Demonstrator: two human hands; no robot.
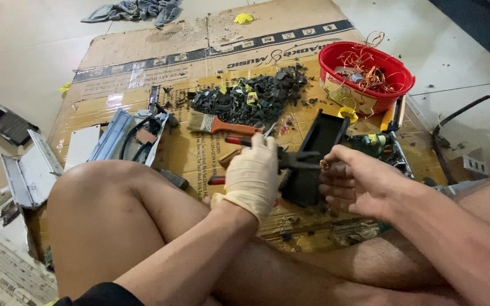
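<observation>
Sitting on: one flattened cardboard sheet (pixel 143 51) lying on a pale tiled floor (pixel 24 51).
Left hand (pixel 253 173): gloved, gripping red-handled pliers (pixel 267 153).
Right hand (pixel 353 181): bare, pinching a black part (pixel 313 164), centre.
Counting: one red bowl (pixel 364 76) far right, one paintbrush (pixel 216 124).

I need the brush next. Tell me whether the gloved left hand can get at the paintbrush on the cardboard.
Probably yes: the paintbrush lies uncovered just beyond the left hand, but that hand grips pliers.
</observation>
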